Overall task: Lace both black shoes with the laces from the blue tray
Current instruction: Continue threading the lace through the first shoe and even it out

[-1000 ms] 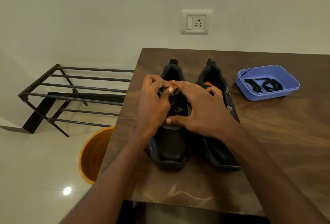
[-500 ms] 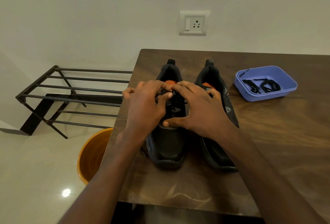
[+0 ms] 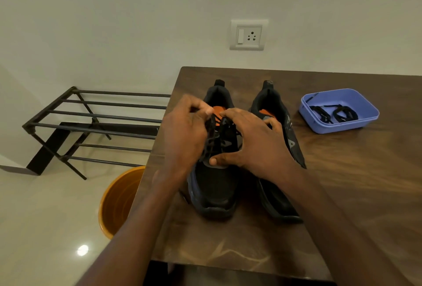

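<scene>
Two black shoes stand side by side on the brown table [image 3: 342, 183], toes toward me. The left shoe [image 3: 214, 194] has a black lace [image 3: 213, 130] threaded through its eyelets. My left hand [image 3: 182, 135] pinches that lace near the top of the tongue. My right hand [image 3: 253, 142] lies over the same shoe, its fingertips on the lace by the orange insole and its thumb pressed on the vamp. The right shoe [image 3: 271, 107] is partly hidden under my right wrist. A blue tray [image 3: 319, 126] at the right holds another coiled black lace [image 3: 342, 114].
An orange bucket [image 3: 118, 201] stands on the floor just off the table's left edge. A black metal rack [image 3: 91, 126] stands by the wall at the left. A wall socket [image 3: 249, 34] sits above the table.
My left hand has risen and shifted a little left, drawing the lace up from the eyelets. My right hand stays over the left shoe.
</scene>
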`<state>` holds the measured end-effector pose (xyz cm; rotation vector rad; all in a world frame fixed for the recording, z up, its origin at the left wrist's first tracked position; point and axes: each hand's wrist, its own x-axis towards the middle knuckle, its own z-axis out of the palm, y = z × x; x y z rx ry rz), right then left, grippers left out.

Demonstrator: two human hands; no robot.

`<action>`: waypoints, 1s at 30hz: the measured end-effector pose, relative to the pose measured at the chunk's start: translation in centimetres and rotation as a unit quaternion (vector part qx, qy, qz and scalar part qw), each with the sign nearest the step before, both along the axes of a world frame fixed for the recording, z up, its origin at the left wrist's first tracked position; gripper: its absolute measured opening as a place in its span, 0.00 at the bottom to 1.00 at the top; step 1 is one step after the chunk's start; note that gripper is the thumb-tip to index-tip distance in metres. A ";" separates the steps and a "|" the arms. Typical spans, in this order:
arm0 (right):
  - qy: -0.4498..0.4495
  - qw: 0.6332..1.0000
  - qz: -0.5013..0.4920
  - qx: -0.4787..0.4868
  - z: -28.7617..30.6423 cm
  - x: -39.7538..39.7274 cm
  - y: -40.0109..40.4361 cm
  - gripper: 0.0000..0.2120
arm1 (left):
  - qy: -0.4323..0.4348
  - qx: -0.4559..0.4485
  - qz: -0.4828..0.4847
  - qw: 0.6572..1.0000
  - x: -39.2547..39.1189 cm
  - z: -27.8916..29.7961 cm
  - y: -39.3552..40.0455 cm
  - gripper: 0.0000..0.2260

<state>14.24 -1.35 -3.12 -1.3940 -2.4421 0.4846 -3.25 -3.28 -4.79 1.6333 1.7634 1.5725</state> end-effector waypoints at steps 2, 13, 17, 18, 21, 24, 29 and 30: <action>-0.002 1.000 0.002 -0.005 0.2 0.0 0.0 0.48 | -0.221 0.009 -0.038 0.974 0.1 1.4 0.1 0.07; -0.005 1.000 0.002 -0.013 0.0 0.1 0.5 0.50 | 0.213 -0.013 0.029 0.976 -0.8 0.2 0.5 0.02; 0.003 1.000 0.000 -0.027 0.0 0.0 0.2 0.50 | 0.177 -0.020 0.003 0.984 -1.9 0.3 1.3 0.10; 0.004 1.000 -0.001 -0.029 0.0 0.1 0.1 0.51 | 0.197 -0.035 -0.015 0.980 -2.1 0.2 1.5 0.13; 0.004 1.000 -0.002 -0.023 -0.1 0.0 0.2 0.51 | 0.262 -0.028 0.003 0.965 -2.0 -0.4 1.5 0.04; 0.004 1.000 -0.002 -0.023 0.0 -0.1 0.1 0.52 | 0.208 -0.009 0.008 0.978 -1.5 -0.6 1.3 0.04; 0.010 1.000 0.001 -0.024 0.1 0.0 0.2 0.51 | -0.274 0.048 -0.078 0.957 -0.6 2.3 1.0 0.07; 0.006 1.000 0.001 -0.027 0.1 0.0 0.2 0.51 | -0.323 0.055 -0.078 0.941 -0.8 2.8 0.9 0.07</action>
